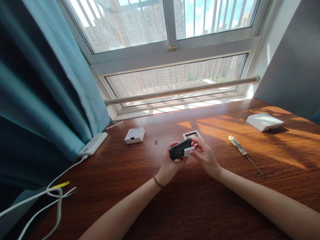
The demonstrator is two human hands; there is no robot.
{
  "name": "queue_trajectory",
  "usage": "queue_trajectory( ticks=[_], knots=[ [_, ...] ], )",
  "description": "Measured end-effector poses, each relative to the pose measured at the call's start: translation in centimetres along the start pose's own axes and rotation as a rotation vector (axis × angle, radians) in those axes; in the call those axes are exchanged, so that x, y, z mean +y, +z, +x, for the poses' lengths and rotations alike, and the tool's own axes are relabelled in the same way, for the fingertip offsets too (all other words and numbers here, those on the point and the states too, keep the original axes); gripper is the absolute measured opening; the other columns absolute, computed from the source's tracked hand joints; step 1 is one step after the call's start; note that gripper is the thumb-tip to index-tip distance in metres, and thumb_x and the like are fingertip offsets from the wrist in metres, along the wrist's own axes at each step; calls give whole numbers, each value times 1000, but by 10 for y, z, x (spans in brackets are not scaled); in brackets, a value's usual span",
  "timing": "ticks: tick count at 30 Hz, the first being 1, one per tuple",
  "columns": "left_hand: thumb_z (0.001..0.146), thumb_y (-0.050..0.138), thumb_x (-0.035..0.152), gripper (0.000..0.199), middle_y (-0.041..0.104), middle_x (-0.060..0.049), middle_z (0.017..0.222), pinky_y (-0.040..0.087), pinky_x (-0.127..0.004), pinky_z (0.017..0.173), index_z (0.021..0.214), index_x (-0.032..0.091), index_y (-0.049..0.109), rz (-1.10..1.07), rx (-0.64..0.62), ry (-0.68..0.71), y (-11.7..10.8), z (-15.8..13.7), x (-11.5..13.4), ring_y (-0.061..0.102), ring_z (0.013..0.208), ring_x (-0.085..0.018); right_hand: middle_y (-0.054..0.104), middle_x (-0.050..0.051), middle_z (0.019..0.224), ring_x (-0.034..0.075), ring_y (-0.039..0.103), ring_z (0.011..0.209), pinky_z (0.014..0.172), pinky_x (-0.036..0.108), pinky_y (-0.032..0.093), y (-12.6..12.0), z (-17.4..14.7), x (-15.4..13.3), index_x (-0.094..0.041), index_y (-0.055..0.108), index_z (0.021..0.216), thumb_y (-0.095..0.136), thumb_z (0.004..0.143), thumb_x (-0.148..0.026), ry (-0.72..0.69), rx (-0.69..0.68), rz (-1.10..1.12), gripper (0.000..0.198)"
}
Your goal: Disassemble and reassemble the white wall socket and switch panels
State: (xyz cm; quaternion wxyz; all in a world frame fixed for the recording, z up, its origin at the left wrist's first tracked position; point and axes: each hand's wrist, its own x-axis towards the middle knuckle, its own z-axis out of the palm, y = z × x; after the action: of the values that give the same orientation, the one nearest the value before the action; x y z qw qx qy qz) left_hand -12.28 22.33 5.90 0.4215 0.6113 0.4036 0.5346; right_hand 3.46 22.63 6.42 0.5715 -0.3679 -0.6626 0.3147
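Observation:
My left hand (167, 169) is closed around a black wall socket module (177, 150) with small openings in its face, tilted above the table. My right hand (207, 160) pinches a small white plastic piece (188, 152) against the module's right part. Whether the piece is joined to the module cannot be made out. Just behind my hands lies a white rectangular frame (185, 136), partly hidden by the right fingers. Two small screws (156, 142) rest on the wood to the left of my hands.
A white mounting box (135, 135) sits at the back left. On the right lie a screwdriver (240, 147) and a white box (264, 121). By the curtain (57, 73), a white power bank (93, 144) trails a cable (65, 170) over the brown table (160, 216).

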Motion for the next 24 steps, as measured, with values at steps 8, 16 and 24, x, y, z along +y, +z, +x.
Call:
queue_trajectory(
  ticks=[8, 16, 24],
  knots=[
    [61, 72, 17, 44, 64, -4, 94, 48, -29, 75, 102, 17, 54, -25, -96, -13, -1, 0, 6, 60, 82, -17, 46, 1, 84, 15, 45, 75, 66, 27, 39, 2, 1, -6, -21, 55, 93, 60, 78, -37, 47, -24, 72, 22],
    [51, 78, 17, 48, 67, -4, 86, 48, -29, 69, 96, 14, 60, -136, -79, -197, 1, 0, 14, 61, 75, -19, 45, 0, 78, 13, 44, 67, 57, 24, 38, 5, -1, -13, -20, 54, 86, 58, 78, -40, 148, -24, 70, 21],
    [51, 79, 16, 46, 68, -5, 87, 48, -28, 71, 93, 12, 60, -237, -19, -292, 5, -3, 8, 61, 75, -18, 45, 0, 75, 12, 43, 62, 54, 24, 38, 8, -4, -8, -19, 54, 85, 56, 79, -42, 179, 12, 22, 24]
  ],
)
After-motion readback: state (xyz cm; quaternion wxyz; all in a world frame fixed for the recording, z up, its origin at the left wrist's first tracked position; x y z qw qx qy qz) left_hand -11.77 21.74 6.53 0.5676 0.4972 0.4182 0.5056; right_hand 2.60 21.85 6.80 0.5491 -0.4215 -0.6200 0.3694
